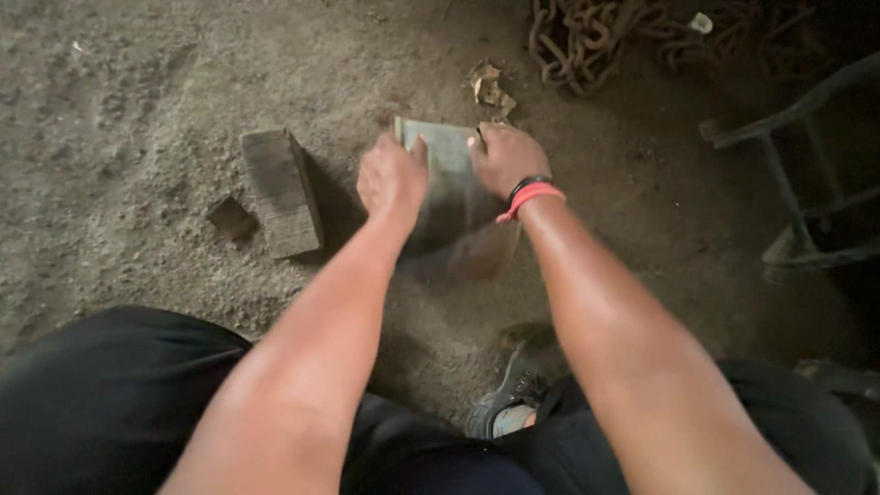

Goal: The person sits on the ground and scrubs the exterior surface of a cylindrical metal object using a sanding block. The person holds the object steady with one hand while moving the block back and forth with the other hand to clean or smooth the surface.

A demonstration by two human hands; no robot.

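Both hands, left [390, 177] & right [507, 158], on grey slab [449, 156], wood block [282, 191] nearby on dirt floor [137, 110].

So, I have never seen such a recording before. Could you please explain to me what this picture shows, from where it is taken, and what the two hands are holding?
There is one picture, taken by a camera worn on a person's head, looking down at their own bare arms. No machine is involved. The person appears to crouch over a dusty dirt floor. Both hands grip one flat greyish block: the left hand on its left edge, the right hand on its right edge. The picture is blurred there, so I cannot tell its material. On the floor to the left lie a larger wooden block and a small wood piece. Further back lie a rusty chain and a crumpled scrap.
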